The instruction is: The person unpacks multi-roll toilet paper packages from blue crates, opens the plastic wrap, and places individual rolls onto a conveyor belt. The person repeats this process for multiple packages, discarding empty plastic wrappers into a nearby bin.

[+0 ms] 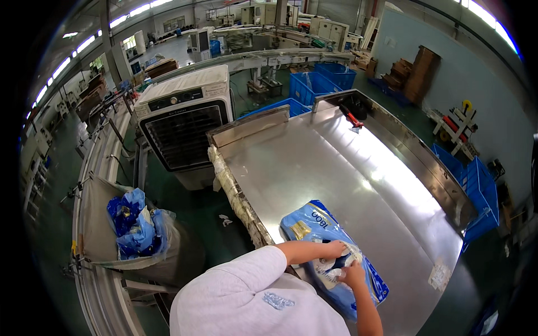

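Observation:
A blue and light-blue plastic pack [316, 221] lies flat on the near part of a metal table, its printed side up. White patches, perhaps torn film or the contents, show around its middle; I cannot tell which. My left hand [334, 250] reaches in from the left, with its fingers closed on the pack's wrapper near the middle. Just nearer to me, my right hand [353, 274] pinches the same wrapper from the right side. The two hands are a short gap apart, with crumpled white and blue film between them.
The metal table [291, 162] has raised rims and a red-handled tool [353, 119] at its far corner. At left, a bin [98, 241] holds crumpled blue wrappers [134, 224]. An air cooler [185, 126] stands beyond the table's left edge. Blue crates [308, 87] stand behind it.

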Motion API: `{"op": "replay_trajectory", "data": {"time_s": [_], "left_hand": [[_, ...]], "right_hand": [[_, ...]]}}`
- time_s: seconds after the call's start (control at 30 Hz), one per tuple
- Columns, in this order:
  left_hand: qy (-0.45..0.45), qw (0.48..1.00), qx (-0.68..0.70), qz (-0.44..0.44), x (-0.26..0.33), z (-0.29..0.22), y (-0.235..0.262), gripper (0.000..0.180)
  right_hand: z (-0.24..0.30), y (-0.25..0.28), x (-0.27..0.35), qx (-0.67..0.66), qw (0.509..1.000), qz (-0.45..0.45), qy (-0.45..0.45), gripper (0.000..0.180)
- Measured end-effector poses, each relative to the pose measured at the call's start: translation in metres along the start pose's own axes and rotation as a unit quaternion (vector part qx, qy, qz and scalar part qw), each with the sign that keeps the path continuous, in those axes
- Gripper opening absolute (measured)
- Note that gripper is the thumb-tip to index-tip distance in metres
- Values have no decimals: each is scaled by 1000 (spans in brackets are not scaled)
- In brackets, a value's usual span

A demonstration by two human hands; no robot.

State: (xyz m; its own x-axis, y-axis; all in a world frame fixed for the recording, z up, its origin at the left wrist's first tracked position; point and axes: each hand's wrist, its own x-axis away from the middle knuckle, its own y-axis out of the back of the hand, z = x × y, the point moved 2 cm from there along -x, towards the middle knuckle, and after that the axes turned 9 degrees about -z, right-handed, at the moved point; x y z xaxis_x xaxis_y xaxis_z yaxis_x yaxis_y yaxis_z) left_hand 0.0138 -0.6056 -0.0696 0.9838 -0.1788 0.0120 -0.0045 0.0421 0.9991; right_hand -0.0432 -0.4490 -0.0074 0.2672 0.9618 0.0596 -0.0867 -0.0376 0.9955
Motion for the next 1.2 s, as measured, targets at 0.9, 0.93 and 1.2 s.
{"op": "replay_trajectory", "data": {"time_s": [0.9, 0.93, 1.2], "left_hand": [[740, 493, 22, -456, 516, -262, 186, 41], [760, 451, 2, -467, 539, -295, 194, 40], [844, 120, -282, -441, 677, -623, 245, 38]], "right_hand": [[242, 68, 33, -716, 689, 101, 43, 26], [274, 64, 45, -708, 690, 134, 69, 25], [530, 33, 204, -599, 651, 344, 315, 23]]}}
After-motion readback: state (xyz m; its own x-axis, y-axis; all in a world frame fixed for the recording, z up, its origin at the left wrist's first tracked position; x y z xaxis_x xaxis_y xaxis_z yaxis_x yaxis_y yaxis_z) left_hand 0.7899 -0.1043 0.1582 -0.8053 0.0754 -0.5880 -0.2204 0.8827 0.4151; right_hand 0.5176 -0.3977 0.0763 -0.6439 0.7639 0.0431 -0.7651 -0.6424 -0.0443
